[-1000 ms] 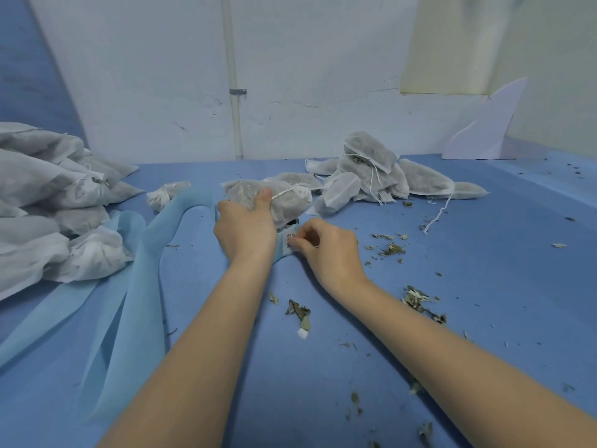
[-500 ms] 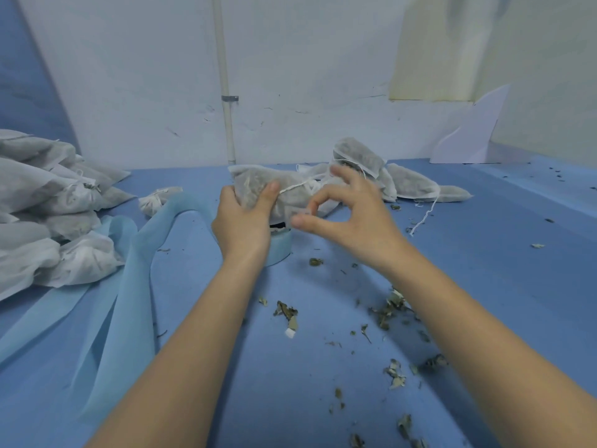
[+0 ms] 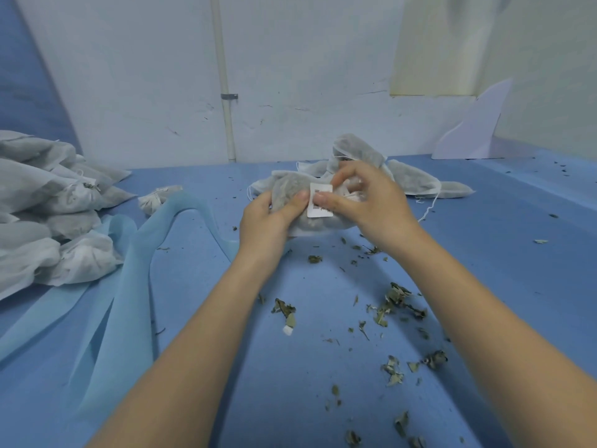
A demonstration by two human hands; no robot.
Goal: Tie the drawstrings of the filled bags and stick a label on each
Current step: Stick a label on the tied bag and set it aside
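Note:
A filled grey mesh bag (image 3: 318,224) is held just above the blue table (image 3: 484,270) between both hands. My left hand (image 3: 269,218) grips its left side with the thumb on the front. A small white printed label (image 3: 320,202) lies on the bag's face. My right hand (image 3: 368,202) presses the label with thumb and forefinger, the other fingers curled over the bag's tied end. A heap of more filled bags (image 3: 407,179) lies right behind, with loose drawstrings (image 3: 428,206) trailing.
A large pile of bags (image 3: 48,215) fills the left side, and one small bag (image 3: 158,197) lies apart. A long light blue backing strip (image 3: 135,270) curls across the left. Dried leaf crumbs (image 3: 391,305) litter the table. A white wall stands behind.
The bag was lifted off the table by my left hand. My right hand came from the blue strip to the bag, and a white label now sits on the bag's face.

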